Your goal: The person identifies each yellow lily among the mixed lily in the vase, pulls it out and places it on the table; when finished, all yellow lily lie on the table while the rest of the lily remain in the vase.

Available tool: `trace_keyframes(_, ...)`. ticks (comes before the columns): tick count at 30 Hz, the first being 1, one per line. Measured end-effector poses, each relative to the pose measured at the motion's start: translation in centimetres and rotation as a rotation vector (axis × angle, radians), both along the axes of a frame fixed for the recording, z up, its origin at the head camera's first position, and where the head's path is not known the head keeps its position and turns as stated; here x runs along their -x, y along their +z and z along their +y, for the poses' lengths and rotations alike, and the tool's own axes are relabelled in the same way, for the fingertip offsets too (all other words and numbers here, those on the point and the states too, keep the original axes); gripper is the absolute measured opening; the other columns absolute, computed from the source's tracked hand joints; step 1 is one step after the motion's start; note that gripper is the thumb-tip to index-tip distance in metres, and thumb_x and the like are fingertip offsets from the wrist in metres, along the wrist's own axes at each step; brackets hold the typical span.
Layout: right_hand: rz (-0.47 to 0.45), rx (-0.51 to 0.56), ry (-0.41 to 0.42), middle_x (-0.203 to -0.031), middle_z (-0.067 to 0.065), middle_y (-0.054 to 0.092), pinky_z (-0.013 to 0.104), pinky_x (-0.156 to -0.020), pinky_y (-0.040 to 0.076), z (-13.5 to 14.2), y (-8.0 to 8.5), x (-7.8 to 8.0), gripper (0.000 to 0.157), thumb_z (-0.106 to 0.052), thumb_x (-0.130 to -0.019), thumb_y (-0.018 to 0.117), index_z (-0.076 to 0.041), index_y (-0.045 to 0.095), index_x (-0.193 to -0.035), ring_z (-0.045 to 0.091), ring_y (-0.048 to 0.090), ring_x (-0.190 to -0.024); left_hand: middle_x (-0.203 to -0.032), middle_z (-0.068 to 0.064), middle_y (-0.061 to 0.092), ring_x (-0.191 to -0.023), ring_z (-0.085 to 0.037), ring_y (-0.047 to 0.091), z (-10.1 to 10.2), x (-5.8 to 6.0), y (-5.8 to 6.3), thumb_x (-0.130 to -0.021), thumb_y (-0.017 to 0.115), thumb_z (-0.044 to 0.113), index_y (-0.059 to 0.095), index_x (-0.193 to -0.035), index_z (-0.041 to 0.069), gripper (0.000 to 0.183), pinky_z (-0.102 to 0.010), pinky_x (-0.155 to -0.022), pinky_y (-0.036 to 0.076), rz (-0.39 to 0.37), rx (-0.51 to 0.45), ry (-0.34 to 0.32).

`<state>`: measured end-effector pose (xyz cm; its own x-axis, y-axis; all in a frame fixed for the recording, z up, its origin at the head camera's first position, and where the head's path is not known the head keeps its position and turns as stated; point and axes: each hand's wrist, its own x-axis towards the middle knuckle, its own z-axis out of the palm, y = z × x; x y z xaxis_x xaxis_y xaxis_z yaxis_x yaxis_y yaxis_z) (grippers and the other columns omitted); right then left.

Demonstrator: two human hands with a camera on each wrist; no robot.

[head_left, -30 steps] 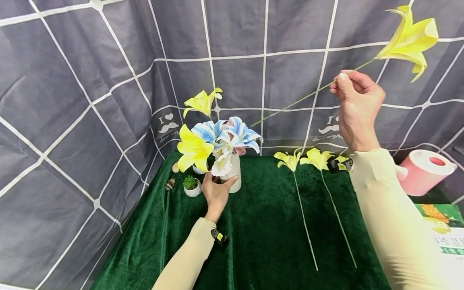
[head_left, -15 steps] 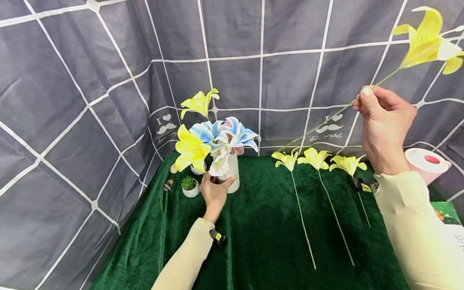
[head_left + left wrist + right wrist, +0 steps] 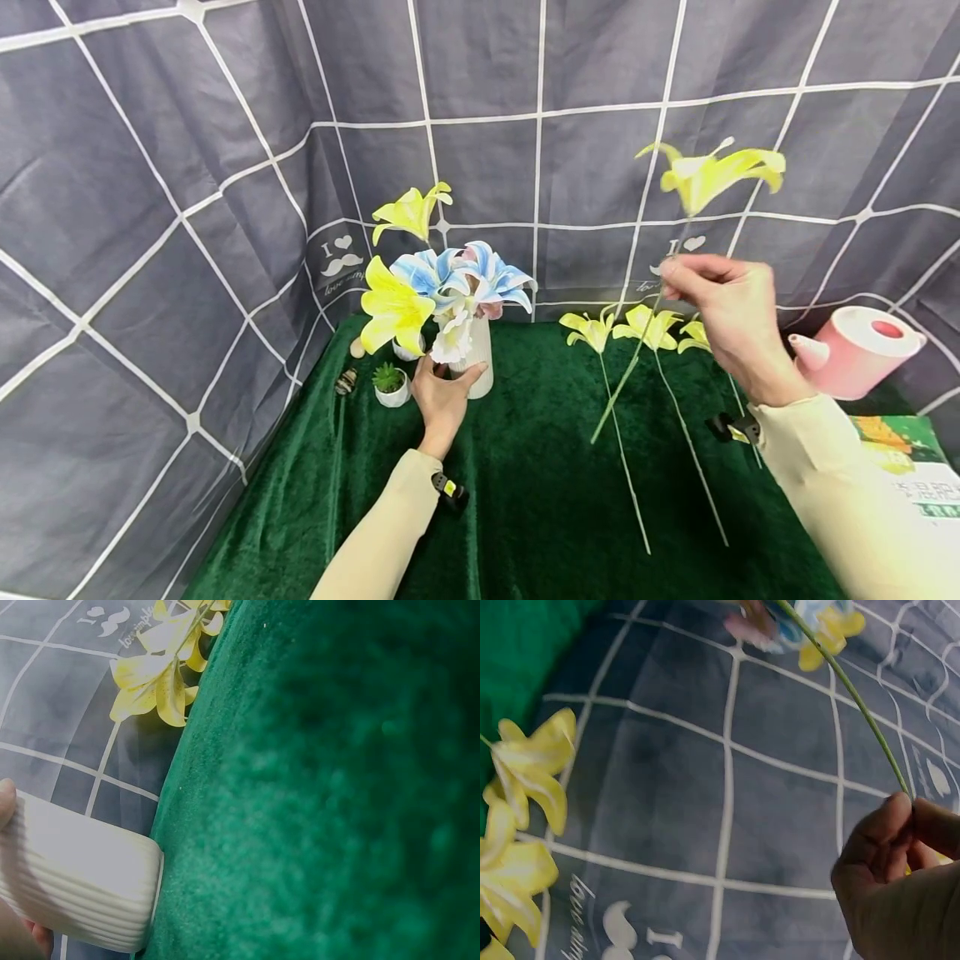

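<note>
My left hand [image 3: 442, 400] grips the lower part of a white ribbed vase [image 3: 481, 358], thumb and fingers on either side. The vase [image 3: 90, 877] also shows in the left wrist view. Blue lilies [image 3: 498, 279], two yellow lilies [image 3: 393, 307] and a white flower [image 3: 452, 335] fill its mouth. To the right, my right hand [image 3: 731, 317] pinches the green stem [image 3: 855, 697] of an artificial yellow lily [image 3: 708, 177]. The bloom stands above the hand and the stem slants down to the left, over the flowers lying behind.
Several yellow lilies [image 3: 647, 327] lie on the green velvet cloth [image 3: 525, 483], right of the vase. A pink watering can [image 3: 858, 354] and a printed packet [image 3: 911, 467] are at far right. A small potted succulent [image 3: 392, 385] and striped stone [image 3: 347, 382] sit left.
My right hand first moved right with the yellow lily, then came down and back left, turning the stem steeper. My left hand stays on the vase.
</note>
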<state>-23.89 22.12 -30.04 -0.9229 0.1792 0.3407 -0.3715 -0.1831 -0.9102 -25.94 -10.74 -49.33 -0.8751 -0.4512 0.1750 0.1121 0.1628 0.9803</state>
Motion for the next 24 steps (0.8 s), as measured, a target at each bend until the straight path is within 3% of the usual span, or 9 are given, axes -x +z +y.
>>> trace_keyframes(6,-0.186,-0.288,0.087,-0.066,-0.01,0.072,0.019,-0.063,0.057,-1.8,-2.7,0.2,0.005,-0.011,-0.087,0.079,-0.008,0.08,-0.09,0.004,0.064,-0.059,-0.129,-0.009,0.061,-0.121,-0.03,0.062,0.0,0.0,0.0,-0.064,0.097,0.032,0.063,-0.131,0.014,0.077,-0.048,-0.099,0.057,0.005,0.007,0.0)
trace_keyframes(11,-0.329,-0.477,0.152,-0.069,-0.013,0.07,0.021,-0.068,0.057,-3.8,-5.5,0.6,0.018,-0.018,-0.091,0.075,-0.003,0.077,-0.1,0.005,0.063,-0.065,-0.129,-0.008,0.061,-0.121,-0.029,0.062,0.0,0.0,0.1,-0.065,0.096,0.031,0.064,-0.13,0.014,0.075,-0.047,-0.098,0.057,0.008,0.004,0.0)
trace_keyframes(17,-0.445,-0.57,0.228,-0.075,-0.007,0.07,0.025,-0.069,0.058,-6.3,-9.5,1.6,0.025,-0.021,-0.092,0.073,0.0,0.076,-0.107,0.009,0.065,-0.067,-0.127,-0.008,0.062,-0.12,-0.029,0.063,-0.1,0.1,0.0,-0.065,0.096,0.031,0.064,-0.128,0.012,0.074,-0.047,-0.097,0.057,0.01,-0.012,0.002)
trace_keyframes(24,-0.514,-0.585,0.26,-0.076,-0.001,0.073,0.033,-0.074,0.06,-8.6,-13.0,2.7,0.023,-0.018,-0.093,0.072,0.001,0.077,-0.104,0.012,0.066,-0.068,-0.126,-0.007,0.061,-0.12,-0.026,0.062,0.0,0.2,0.0,-0.067,0.095,0.026,0.065,-0.127,0.015,0.069,-0.047,-0.098,0.057,0.027,-0.087,-0.03)
